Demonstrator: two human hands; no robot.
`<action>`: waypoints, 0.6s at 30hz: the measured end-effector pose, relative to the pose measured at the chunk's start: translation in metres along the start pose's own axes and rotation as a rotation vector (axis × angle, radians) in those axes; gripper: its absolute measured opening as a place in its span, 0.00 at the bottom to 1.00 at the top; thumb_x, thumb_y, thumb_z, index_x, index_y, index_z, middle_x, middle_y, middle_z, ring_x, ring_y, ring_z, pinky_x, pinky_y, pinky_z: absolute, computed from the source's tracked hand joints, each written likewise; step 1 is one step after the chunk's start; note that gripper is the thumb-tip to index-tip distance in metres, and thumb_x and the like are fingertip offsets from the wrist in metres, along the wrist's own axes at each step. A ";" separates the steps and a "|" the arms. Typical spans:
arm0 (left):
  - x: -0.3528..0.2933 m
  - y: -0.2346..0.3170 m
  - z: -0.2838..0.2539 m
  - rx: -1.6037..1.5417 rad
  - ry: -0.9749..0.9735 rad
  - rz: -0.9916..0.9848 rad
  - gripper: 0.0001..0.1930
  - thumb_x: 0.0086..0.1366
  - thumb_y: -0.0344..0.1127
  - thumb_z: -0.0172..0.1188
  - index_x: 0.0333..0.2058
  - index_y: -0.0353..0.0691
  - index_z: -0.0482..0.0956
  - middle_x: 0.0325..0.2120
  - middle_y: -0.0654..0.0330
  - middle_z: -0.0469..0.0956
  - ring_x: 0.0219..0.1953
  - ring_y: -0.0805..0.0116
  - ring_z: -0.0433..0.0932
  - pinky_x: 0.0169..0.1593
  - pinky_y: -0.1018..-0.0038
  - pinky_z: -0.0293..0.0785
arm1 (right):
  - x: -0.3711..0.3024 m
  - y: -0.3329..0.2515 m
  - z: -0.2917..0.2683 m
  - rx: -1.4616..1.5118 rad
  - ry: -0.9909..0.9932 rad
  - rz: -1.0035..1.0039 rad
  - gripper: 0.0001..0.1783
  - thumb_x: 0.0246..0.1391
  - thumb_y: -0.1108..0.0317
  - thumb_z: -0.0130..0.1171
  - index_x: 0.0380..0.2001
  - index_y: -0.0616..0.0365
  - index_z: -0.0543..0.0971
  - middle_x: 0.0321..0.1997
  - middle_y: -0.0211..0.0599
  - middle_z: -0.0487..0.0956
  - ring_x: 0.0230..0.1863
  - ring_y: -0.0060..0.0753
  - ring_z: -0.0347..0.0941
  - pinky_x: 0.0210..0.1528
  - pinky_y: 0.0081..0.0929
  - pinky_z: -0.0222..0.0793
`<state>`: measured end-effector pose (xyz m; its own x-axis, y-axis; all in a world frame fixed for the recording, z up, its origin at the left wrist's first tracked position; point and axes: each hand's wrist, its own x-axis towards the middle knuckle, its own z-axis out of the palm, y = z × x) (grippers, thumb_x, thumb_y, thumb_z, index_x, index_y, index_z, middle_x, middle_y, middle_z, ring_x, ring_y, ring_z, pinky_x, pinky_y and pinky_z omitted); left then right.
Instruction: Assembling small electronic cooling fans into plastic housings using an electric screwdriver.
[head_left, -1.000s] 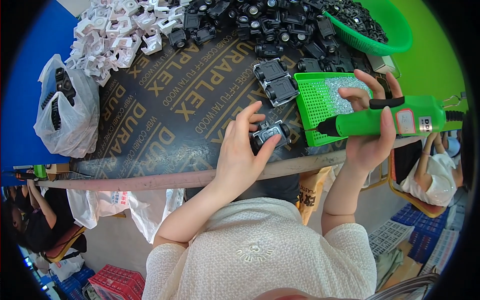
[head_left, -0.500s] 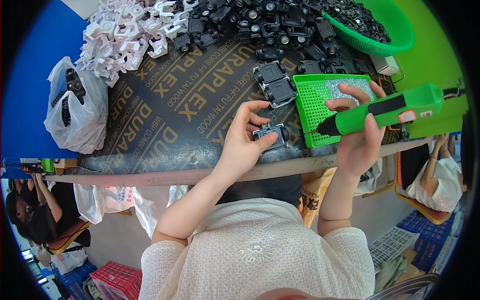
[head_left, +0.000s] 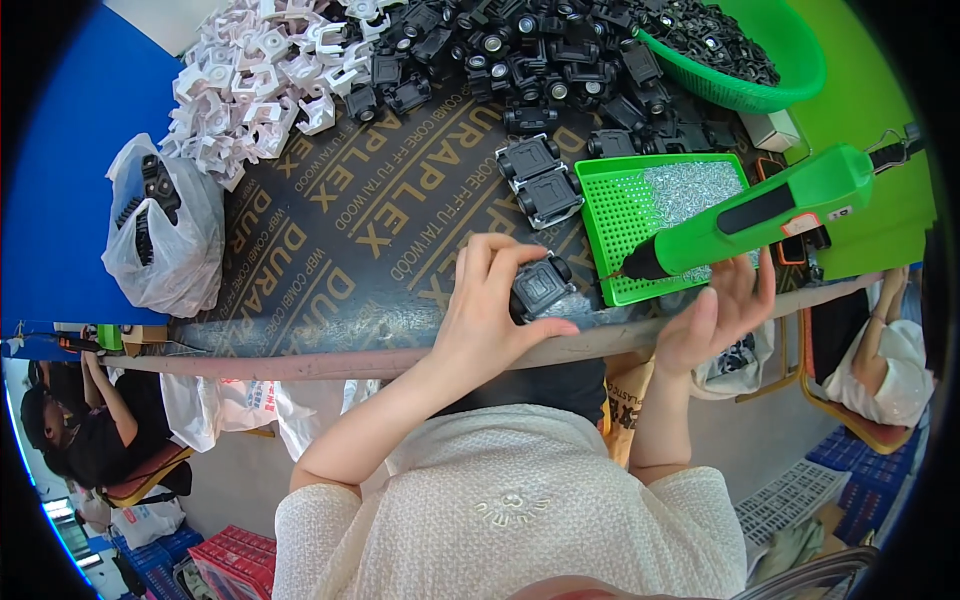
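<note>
A black toy car body [head_left: 543, 288] lies near the table's front edge. Around it is my left hand [head_left: 485, 305], fingertips at its far side and thumb stretched out away from it. A green electric screwdriver [head_left: 745, 220] slants over a green perforated tray [head_left: 622, 215], its dark tip pointing left. Just under the driver, my right hand [head_left: 715, 320] has its palm turned up and fingers spread, not wrapped round the handle; some fingertips are hidden behind it. Small silvery screws [head_left: 690, 190] fill part of the tray. Two joined black car bodies [head_left: 540, 182] sit left of the tray.
Heaps of white plastic parts [head_left: 265, 75] and black car bodies [head_left: 540, 60] cover the back of the table. A green basket [head_left: 740, 95] of dark parts stands at the far right, a plastic bag [head_left: 165, 240] of black parts at the left. Other people sit at both sides.
My left thumb has come off the car body and swung toward the table edge. My right hand has lowered and loosened from the screwdriver, whose rear end has tilted up.
</note>
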<state>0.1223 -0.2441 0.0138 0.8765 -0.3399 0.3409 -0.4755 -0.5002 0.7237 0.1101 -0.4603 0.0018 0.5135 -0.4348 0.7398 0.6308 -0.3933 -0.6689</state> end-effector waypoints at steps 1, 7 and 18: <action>-0.001 0.001 0.001 -0.019 -0.029 -0.015 0.31 0.45 0.36 0.74 0.48 0.37 0.71 0.43 0.53 0.64 0.45 0.55 0.70 0.46 0.66 0.71 | -0.003 0.005 -0.007 -0.054 0.019 -0.063 0.34 0.56 0.65 0.52 0.61 0.65 0.53 0.57 0.60 0.67 0.54 0.53 0.69 0.59 0.48 0.63; 0.032 -0.003 0.003 0.177 -0.035 0.330 0.22 0.44 0.29 0.72 0.40 0.38 0.75 0.38 0.56 0.68 0.40 0.57 0.72 0.41 0.66 0.72 | -0.015 0.021 -0.030 -0.176 0.046 -0.061 0.27 0.57 0.71 0.51 0.57 0.62 0.57 0.54 0.55 0.70 0.54 0.45 0.68 0.57 0.42 0.63; 0.078 -0.001 -0.010 0.528 -0.296 0.024 0.49 0.46 0.50 0.71 0.65 0.48 0.57 0.66 0.43 0.49 0.66 0.32 0.46 0.63 0.36 0.46 | -0.020 0.022 -0.030 -0.167 0.042 0.008 0.23 0.58 0.76 0.50 0.55 0.61 0.59 0.55 0.53 0.69 0.54 0.42 0.67 0.58 0.40 0.59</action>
<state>0.1921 -0.2622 0.0452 0.8427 -0.5254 0.1175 -0.5347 -0.7914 0.2962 0.0960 -0.4849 -0.0295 0.4916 -0.4706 0.7327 0.5191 -0.5172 -0.6804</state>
